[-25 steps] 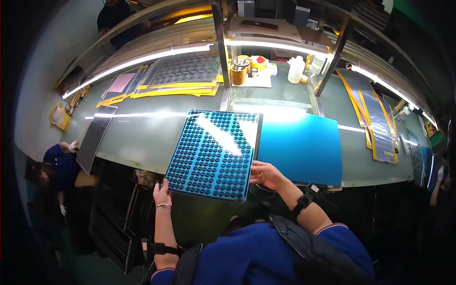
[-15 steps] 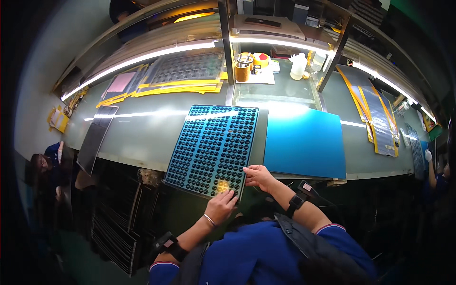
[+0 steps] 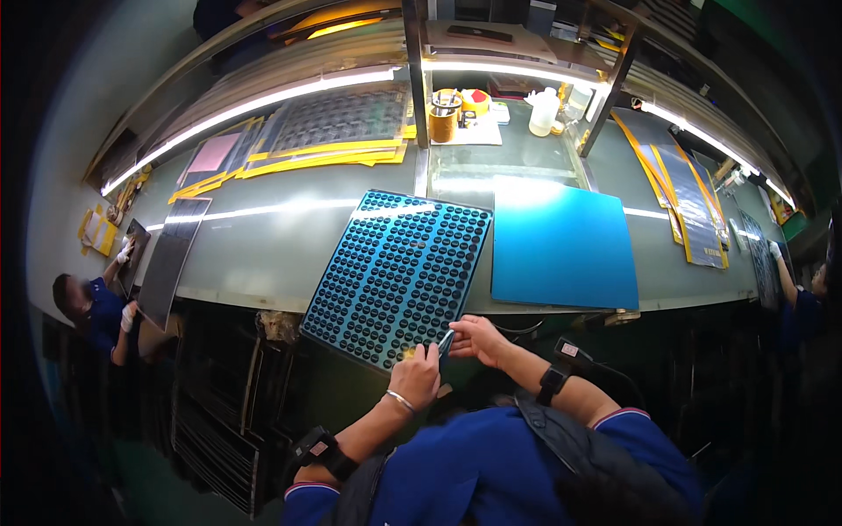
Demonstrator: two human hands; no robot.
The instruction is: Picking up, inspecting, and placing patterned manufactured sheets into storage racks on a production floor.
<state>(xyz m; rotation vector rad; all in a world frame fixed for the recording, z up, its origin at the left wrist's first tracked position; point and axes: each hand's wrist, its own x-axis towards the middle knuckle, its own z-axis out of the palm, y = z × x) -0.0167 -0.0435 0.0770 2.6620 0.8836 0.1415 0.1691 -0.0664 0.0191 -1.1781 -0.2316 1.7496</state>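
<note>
A blue sheet point(image 3: 386, 272), covered in rows of black round dots, lies tilted on the bench and juts over its front edge. At its near right corner my left hand point(image 3: 415, 377) is closed, thumb and fingers gripping the near edge. My right hand point(image 3: 478, 340) pinches the same corner from the right side, where a narrow pale-blue strip point(image 3: 445, 342) stands up between the two hands. Whether that strip is a film or the bent sheet itself I cannot tell. Just right of the dotted sheet, a plain blue sheet point(image 3: 561, 250) rests flat on the bench.
Yellow-edged sheets lie in a stack point(image 3: 333, 123) at the back left and another pile point(image 3: 675, 193) on the right. A white bottle point(image 3: 543, 111) and an orange cup point(image 3: 443, 124) stand at the back. Co-workers point(image 3: 101, 307) work at both sides, the left one by a dark panel point(image 3: 178, 263).
The dotted sheet has turned slightly clockwise, and a pale strip now rises at its near right corner. My hands have come closer together. The left co-worker's gloved hands have come into view.
</note>
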